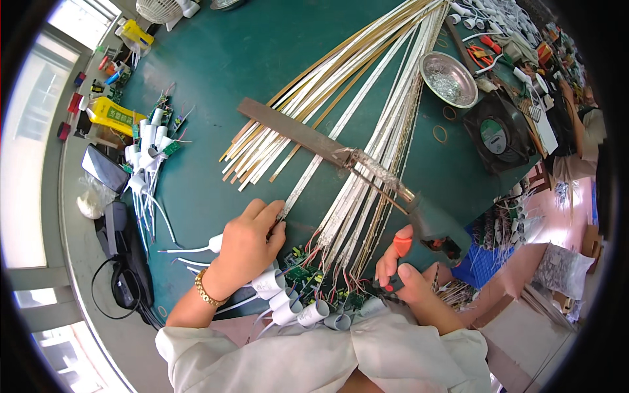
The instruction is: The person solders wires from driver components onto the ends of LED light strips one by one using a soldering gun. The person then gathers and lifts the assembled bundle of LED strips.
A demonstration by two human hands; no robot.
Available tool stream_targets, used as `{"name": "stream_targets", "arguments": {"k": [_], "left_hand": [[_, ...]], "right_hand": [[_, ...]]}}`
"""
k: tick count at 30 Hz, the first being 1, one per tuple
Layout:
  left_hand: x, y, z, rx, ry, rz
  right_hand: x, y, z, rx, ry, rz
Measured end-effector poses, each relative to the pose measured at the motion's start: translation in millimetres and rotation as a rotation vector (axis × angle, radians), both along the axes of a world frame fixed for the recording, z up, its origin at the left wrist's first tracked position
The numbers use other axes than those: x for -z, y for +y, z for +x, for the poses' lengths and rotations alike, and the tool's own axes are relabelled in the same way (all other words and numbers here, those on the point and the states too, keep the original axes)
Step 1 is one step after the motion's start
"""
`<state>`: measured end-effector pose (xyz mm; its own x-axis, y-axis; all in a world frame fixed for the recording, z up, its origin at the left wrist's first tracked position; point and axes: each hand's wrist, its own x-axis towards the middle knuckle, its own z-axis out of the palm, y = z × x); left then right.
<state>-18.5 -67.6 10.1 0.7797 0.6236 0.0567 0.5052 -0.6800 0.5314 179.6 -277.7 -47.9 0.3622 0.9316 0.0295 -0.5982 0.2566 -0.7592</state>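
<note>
My left hand [247, 243] rests on the green table [216, 72], its fingertips pinching the near end of one white light strip [308, 175]. A gold bracelet sits on that wrist. My right hand [401, 272] grips small cutters with orange-red handles [401, 246] at the near ends of the strips. Many long white and gold strips [367, 92] fan out across the table toward the far side. Their near ends carry red and black wires, small green circuit boards [303, 272] and white plastic caps [288, 304] close to my body.
A flat rusty metal bar [288, 130] lies across the strips, beside a soldering tool with a grey handle [429, 219]. A metal bowl [449, 80] and black fan [501, 134] sit far right. More white caps with boards [149, 147], a phone [103, 168] and yellow bottle [114, 115] lie left.
</note>
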Motion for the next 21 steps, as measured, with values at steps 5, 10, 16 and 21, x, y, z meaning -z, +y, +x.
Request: {"name": "stream_targets", "arguments": {"k": [5, 10, 16, 21], "left_hand": [[-12.2, 4.2, 6.2, 0.107, 0.058, 0.120], [-9.1, 7.6, 26.9, 0.176, 0.004, 0.060], [1.8, -4.1, 33.7, 0.359, 0.108, -0.047], [3.5, -12.4, 34.7, 0.313, 0.126, -0.096]], "right_hand": [[-21.3, -14.2, 25.4, 0.165, -0.006, 0.116], [-38.5, -24.1, 81.3, 0.711, -0.340, 0.335], [-51.0, -58.3, 196.8, 0.964, -0.208, 0.039], [-41.6, -59.7, 275.8, 0.815, 0.046, -0.025]]}}
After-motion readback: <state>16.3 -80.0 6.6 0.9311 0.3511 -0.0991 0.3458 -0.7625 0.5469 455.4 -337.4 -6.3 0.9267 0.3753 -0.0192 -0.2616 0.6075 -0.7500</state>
